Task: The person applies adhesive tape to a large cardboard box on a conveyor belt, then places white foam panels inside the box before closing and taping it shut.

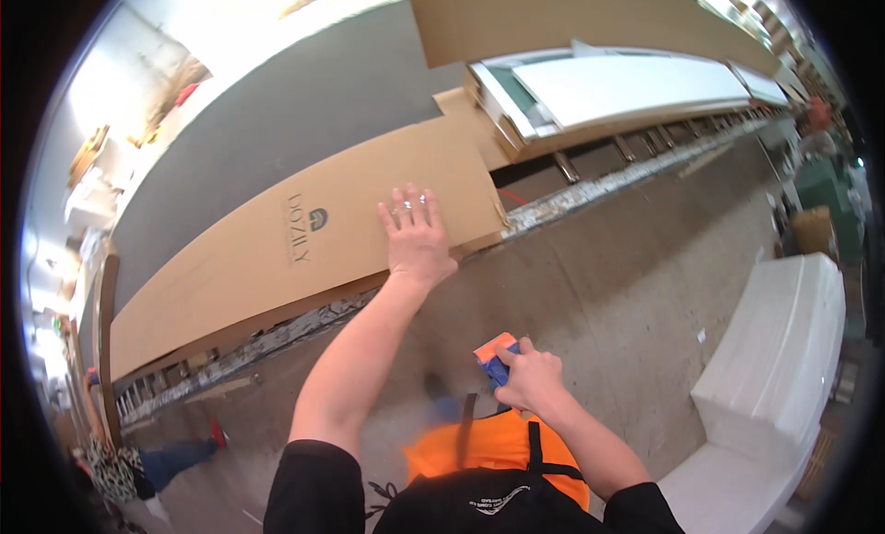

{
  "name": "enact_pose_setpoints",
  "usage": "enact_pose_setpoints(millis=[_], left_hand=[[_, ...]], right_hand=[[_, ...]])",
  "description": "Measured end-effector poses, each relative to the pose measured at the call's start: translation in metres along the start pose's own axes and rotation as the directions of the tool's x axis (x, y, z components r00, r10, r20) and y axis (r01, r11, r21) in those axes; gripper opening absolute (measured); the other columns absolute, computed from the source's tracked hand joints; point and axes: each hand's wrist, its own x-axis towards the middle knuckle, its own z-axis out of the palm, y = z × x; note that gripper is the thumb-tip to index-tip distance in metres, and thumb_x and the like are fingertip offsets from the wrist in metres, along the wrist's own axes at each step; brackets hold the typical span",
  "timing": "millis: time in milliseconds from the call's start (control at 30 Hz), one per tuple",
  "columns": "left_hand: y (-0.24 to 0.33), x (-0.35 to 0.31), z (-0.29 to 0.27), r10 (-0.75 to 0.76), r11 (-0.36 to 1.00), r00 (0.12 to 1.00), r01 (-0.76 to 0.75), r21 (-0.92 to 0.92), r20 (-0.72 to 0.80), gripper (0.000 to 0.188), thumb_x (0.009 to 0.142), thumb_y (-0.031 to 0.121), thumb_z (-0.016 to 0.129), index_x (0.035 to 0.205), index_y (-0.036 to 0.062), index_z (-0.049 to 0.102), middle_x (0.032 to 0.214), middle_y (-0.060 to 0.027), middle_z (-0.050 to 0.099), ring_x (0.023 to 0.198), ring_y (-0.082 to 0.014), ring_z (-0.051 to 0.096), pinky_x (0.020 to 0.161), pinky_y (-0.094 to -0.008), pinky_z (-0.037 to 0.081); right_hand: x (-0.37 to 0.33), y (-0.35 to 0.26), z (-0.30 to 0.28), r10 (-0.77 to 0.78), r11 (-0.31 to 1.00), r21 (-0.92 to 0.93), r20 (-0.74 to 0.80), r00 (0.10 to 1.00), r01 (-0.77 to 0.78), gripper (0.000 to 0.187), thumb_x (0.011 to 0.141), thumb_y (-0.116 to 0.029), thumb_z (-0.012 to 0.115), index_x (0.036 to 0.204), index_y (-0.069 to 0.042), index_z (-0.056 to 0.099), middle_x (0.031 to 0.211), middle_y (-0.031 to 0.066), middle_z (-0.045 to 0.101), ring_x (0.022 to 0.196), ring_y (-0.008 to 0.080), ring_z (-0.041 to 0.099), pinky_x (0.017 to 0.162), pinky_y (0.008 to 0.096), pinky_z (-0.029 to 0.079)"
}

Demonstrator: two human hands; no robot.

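Head cam was looking straight down from where I was watching remotely, so going near to far. Closest in, around 6 o'clock, the right hand (pixel 530 379) was curled tight around a small orange-and-blue tool (pixel 494 355), some kind of cutter or tape gadget, couldn't tell which, held low against the orange apron (pixel 489 446). Further out, at roughly 12 o'clock from that hand, the left hand (pixel 417 234) lay flat with fingers spread wide, palm down on the near corner of a long cardboard box (pixel 277 248) that ran along the roller conveyor (pixel 590 188) from 8 o'clock up toward 1 o'clock.

My worry: the left arm was stretched nearly straight, so the press on that corner looked light. If the box rolled on the conveyor, the palm could slide off the edge, and that tool coming up near the spread fingers could nick them.

Beyond the box, more flat cartons with white panels (pixel 627 82) sat up the line at 1 o'clock. A stack of white foam sheets (pixel 784 350) stood off at 3 o'clock, and another person (pixel 120 465) was down at 8 o'clock.
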Motion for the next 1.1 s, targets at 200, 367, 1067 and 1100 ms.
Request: enact_pose_setpoints(millis=[200,367,1067,1100], left_hand=[[-0.053,-0.065,0.023,-0.038,0.979,0.959,-0.022,-0.203,-0.283,0.092,0.07,0.036,0.082,0.144,-0.0024,0.042,0.151,-0.0214,0.04,0.14,-0.043,0.035,0.117,-0.0547,0.023],[-0.099,-0.257,0.009,-0.497,0.862,0.828,0.438,-0.254,-0.259,0.092,0.073,0.028,0.082,0.146,-0.0028,0.036,0.152,-0.0222,0.037,0.141,-0.0445,0.032,0.117,-0.053,0.025],[-0.342,-0.641,0.108,-0.937,-0.301,-0.061,0.637,-0.71,0.343,0.07,0.083,0.041,0.072,0.136,-0.0006,0.053,0.13,-0.0252,0.06,0.125,-0.0352,0.056,0.105,-0.0425,0.044],[-0.376,-0.619,0.09,-0.939,-0.286,-0.018,0.595,-0.751,0.343,0.068,0.083,0.041,0.071,0.135,0.0002,0.055,0.128,-0.0248,0.062,0.123,-0.0333,0.058,0.102,-0.0422,0.046]], right_hand=[[0.012,0.009,-0.043,-0.242,0.88,0.283,-0.428,0.871,0.383,0.07,0.06,-0.034,0.075,0.125,-0.011,0.063,0.114,0.0168,0.062,0.09,0.0371,0.068,0.079,0.0404,0.056],[0.047,-0.014,-0.067,-0.345,0.42,0.678,-0.495,0.798,0.603,0.078,0.065,-0.005,0.065,0.141,-0.001,0.049,0.132,0.0141,0.058,0.117,0.0216,0.059,0.1,0.0306,0.045],[0.329,-0.223,-0.041,-0.301,-0.243,0.887,-0.454,0.839,0.393,0.045,0.096,-0.034,0.052,0.128,-0.003,0.06,0.119,0.0099,0.067,0.114,0.0223,0.06,0.102,0.0334,0.043],[0.343,-0.19,-0.045,-0.271,-0.242,0.878,-0.47,0.84,0.413,0.045,0.096,-0.034,0.052,0.128,-0.003,0.06,0.119,0.0099,0.067,0.114,0.0223,0.06,0.102,0.0334,0.043]])
